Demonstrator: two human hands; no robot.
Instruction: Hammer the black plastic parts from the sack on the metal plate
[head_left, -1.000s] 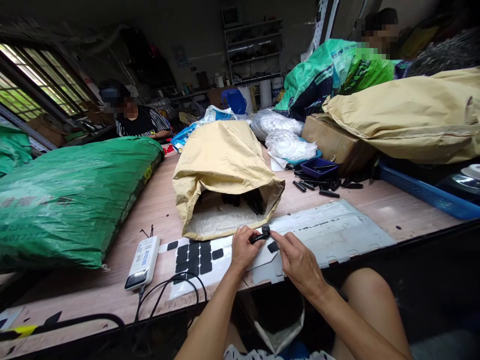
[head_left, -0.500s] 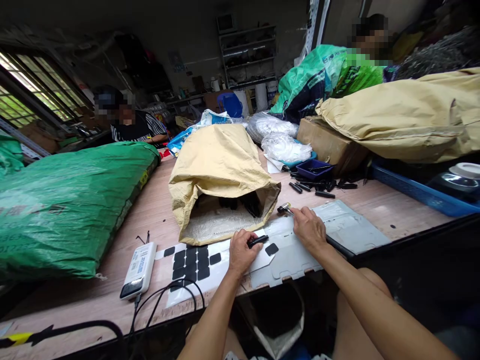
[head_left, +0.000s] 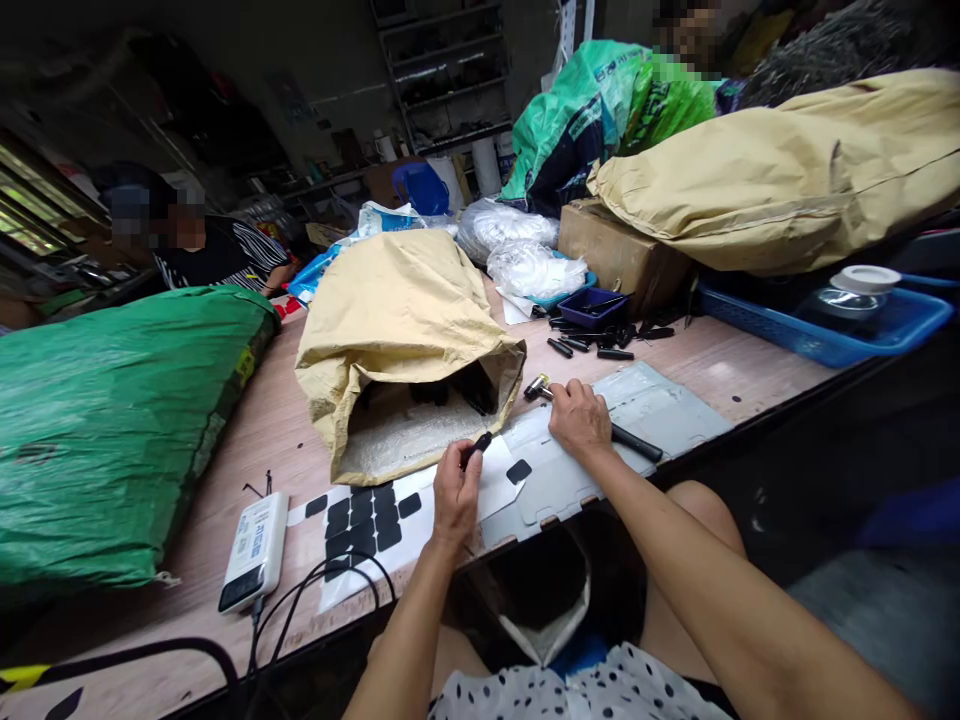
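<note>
Pinkish wood-grain table (head_left: pixel 262 440) stood in a dim workroom | left hand (head_left: pixel 455 487) had closed fingers around a short black cylindrical piece (head_left: pixel 477 449), near the open-mouthed tan sack (head_left: pixel 405 330) | right hand (head_left: pixel 580 415) was curled round a small metal-headed hammer with a black grip (head_left: pixel 636 442), over the grey sheet (head_left: pixel 645 400)

Left fingers (head_left: pixel 471 455): black piece (head_left: pixel 478 447) | right hand (head_left: pixel 581 418): hammer (head_left: pixel 634 441) | paper sack (head_left: pixel 397 330) near
</note>
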